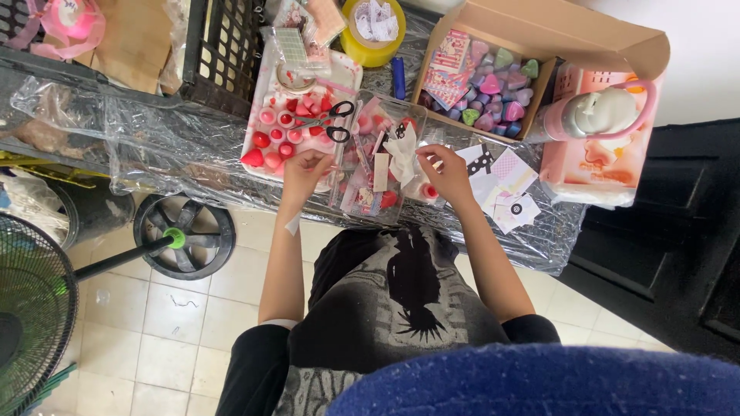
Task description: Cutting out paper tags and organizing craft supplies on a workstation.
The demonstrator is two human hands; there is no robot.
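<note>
a person seated at a plastic-covered table (154, 146) works over a clear plastic container (370, 196) of small craft pieces, seen from above; the right hand (447, 173) pinches one end of a white ribbon bow (402, 154) between thumb and fingertips, its fingers curled narrow around it, just above the container's right side; the left hand (304, 168) rests at the container's left edge with fingers bent inward, touching the rim of a white tray (258, 115); whether it grips anything cannot be told from here; the bow looks feather-light, soft and floppy, likely to crease or come undone if squeezed hard, so the knot at its middle seems the safest place to take hold, with the loops left free; black-handled scissors (327, 122) lie across the tray among red and pink wax-like shapes; a cardboard box (609, 35) of pastel heart pieces stands behind, a yellow tape roll (374, 35) to its left; patterned paper cards (501, 192) lie just right of the right hand; a fan base (185, 235) sits on the tiled floor.
</note>
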